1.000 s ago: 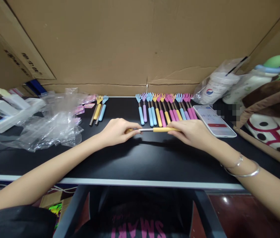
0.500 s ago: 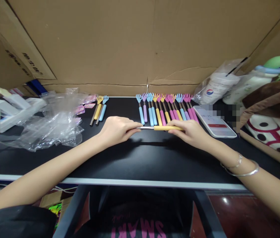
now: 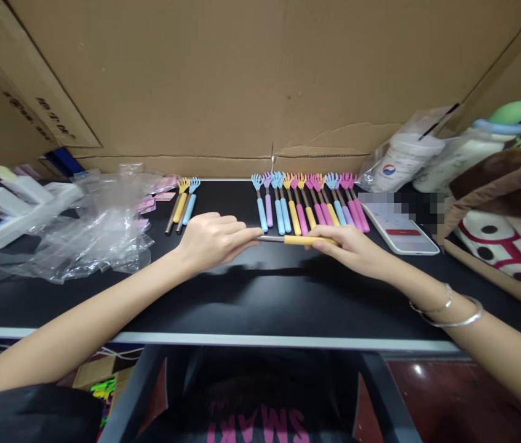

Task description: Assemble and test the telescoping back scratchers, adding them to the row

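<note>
Level above the black table, a back scratcher (image 3: 293, 240) with a yellow handle and a metal rod spans the gap between my hands. My left hand (image 3: 211, 243) pinches the rod's left end; the fingers hide that tip. Around the yellow handle the fingers of my right hand (image 3: 346, 246) are closed. Behind the hands lies a row of back scratchers (image 3: 294, 212) with blue, purple, yellow and pink claws and handles. Two more, one yellow (image 3: 179, 208) and one blue (image 3: 189, 209), lie apart to the left, claws toward the cardboard.
Clear plastic bags (image 3: 98, 227) and a white power strip (image 3: 24, 212) occupy the left side. On the right are a phone (image 3: 408, 237), a bagged cup (image 3: 403, 160), a bottle (image 3: 486, 154) and a fabric bag (image 3: 509, 227). A cardboard wall (image 3: 223, 80) stands behind.
My left hand has turned slightly on the rod, its fingers now straighter. My right hand has shifted its hold a little on the yellow handle. The laid-out scratchers have stayed put.
</note>
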`<state>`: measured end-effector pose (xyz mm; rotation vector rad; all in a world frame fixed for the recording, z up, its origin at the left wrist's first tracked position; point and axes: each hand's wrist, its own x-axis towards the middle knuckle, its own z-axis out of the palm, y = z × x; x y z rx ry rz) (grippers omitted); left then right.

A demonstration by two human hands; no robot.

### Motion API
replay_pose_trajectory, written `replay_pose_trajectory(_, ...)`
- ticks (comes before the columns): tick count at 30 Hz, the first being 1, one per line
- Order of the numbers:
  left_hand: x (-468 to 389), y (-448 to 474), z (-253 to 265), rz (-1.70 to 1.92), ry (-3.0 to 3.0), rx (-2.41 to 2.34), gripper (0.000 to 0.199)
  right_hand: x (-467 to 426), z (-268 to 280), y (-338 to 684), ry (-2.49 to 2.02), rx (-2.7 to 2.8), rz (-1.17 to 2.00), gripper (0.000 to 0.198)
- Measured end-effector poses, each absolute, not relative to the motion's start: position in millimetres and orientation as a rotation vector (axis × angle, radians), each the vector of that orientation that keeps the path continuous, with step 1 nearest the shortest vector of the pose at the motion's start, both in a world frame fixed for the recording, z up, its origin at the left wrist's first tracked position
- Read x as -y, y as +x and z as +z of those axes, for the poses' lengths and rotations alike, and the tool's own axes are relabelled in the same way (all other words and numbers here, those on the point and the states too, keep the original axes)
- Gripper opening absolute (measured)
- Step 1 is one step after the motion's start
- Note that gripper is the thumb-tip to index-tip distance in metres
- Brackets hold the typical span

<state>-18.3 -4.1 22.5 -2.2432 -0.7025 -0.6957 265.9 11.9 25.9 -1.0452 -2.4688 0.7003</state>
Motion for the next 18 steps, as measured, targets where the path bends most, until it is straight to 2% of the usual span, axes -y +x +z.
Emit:
replay_pose_trajectory(10, 8.7, -15.3, 26.8, -0.661, -2.172, 0.568, 0.022, -11.1, 27.3, 265.7, -1.040, 2.523, 1.067, 0.046)
replay_pose_trajectory(18, 3.8, -14.7, 17.7, -0.672, -2.313, 0.694, 0.023, -12.6, 24.2, 265.1, -1.081, 2.557, 0.859, 0.044)
